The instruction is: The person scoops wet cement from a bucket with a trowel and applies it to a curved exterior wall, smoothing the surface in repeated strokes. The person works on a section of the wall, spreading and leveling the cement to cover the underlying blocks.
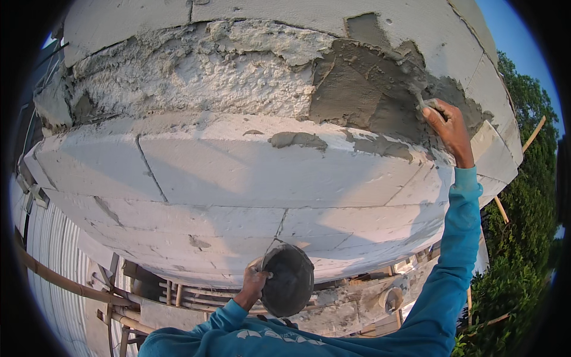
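Note:
At the upper right, my right hand [445,125] grips a trowel [420,97] against a band of wet grey mortar [363,89] on the wall. Left of that mortar the recess shows rough pale render [196,77]. Pale lightweight blocks [238,166] form a ledge below it, with grey mortar blobs [294,140] on its edge. Low in the middle, my left hand [256,279] is closed on the rim of a dark bucket [288,281], which has grey material inside.
Bamboo scaffolding [71,279] and corrugated metal sheeting [56,238] stand at lower left. Under the wall are mortar-stained planks [333,312] and a small round container [391,299]. Dense trees [523,208] and protruding poles lie beyond the wall at right.

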Motion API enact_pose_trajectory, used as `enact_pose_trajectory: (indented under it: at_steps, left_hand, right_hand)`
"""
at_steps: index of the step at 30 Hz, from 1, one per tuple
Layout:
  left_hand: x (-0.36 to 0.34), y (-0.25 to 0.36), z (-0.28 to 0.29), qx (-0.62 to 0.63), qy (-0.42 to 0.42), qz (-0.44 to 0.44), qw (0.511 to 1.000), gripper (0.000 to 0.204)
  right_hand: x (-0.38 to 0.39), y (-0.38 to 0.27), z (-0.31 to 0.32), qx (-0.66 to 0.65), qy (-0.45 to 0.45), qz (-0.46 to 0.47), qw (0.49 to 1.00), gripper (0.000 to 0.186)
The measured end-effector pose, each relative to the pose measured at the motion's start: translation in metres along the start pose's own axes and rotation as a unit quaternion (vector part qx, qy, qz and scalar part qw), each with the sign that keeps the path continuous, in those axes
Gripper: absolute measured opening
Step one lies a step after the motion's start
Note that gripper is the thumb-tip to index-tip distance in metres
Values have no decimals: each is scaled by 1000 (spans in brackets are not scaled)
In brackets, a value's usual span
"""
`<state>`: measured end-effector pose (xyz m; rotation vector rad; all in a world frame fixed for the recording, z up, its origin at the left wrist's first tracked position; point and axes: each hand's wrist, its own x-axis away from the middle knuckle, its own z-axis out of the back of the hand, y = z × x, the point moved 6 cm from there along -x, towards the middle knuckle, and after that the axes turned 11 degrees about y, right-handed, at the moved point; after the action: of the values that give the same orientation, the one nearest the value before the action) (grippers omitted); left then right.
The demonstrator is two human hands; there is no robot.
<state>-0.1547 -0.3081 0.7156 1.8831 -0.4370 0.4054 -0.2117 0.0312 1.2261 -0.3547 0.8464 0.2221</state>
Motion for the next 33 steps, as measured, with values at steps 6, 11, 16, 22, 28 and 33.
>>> enact_pose_trajectory:
  at_steps: [6,11,16,22,28,33]
  left_hand:
    - [-6,-8,1,6,-16,-20,1000,49]
    - [5,2,-6,-2,-15,-15,1000,49]
    - [-1,-7,-3,18,-15,-28,999,47]
    - [4,-14,-2,19,-18,-6,1000,46]
    - [6,-15,-3,4,-9,2,1000,45]
    - [17,0,-10,-3,-33,-7,999,43]
  right_hand:
    - [-27,-10,14,-19,-6,-19,1000,52]
    - [-21,15,37,-30,59,-50,997,50]
    - [6,30,15,-157,29,-110,981,52]
    - [15,75,31,-222,51,-214,950,45]
    - [31,55,25,-169,88,-133,973,42]
    - [39,29,7,85,175,49,980,41]
